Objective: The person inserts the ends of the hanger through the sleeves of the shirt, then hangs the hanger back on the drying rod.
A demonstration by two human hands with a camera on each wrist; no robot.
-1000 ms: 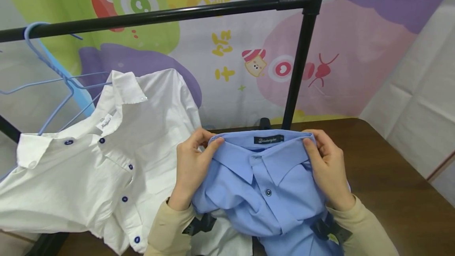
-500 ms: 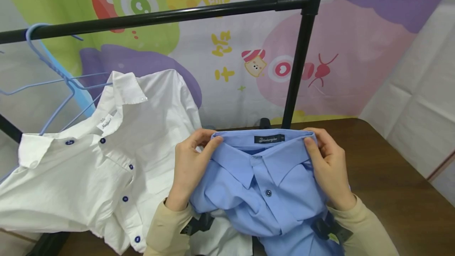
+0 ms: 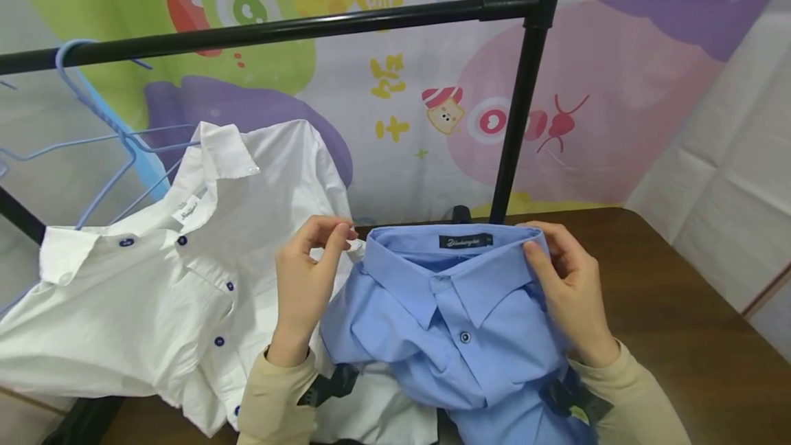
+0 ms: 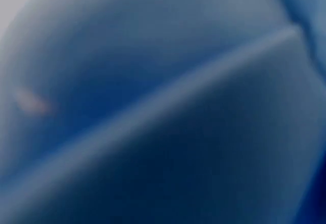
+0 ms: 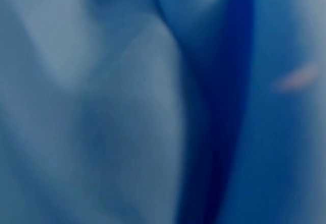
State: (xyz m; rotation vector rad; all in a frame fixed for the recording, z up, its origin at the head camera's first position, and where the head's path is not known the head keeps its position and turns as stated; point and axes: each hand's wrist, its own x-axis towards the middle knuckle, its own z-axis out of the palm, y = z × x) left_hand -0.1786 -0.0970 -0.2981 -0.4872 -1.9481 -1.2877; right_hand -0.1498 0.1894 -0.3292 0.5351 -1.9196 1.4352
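Note:
A light blue button-up shirt point(image 3: 469, 362) lies at the front middle in the head view, its collar point(image 3: 395, 273) standing up with a dark label inside. My right hand point(image 3: 571, 287) pinches the collar's right end between thumb and fingers. My left hand point(image 3: 305, 280) is off the collar's left end, with a small gap between, its fingers loosely bent and holding nothing. Blurred folds of blue cloth fill the left wrist view and the right wrist view, so neither hand's grip shows there.
A white shirt point(image 3: 266, 218) with dark blue buttons hangs at the left on a blue hanger point(image 3: 117, 129) from a black rail point(image 3: 309, 27). White cloth point(image 3: 383, 404) lies beneath the blue shirt. The brown table point(image 3: 680, 294) extends right, past a black post point(image 3: 516, 122).
My left hand has let go of the collar's left end and moved a little to the left. The right hand keeps its hold, and the blue shirt has barely shifted.

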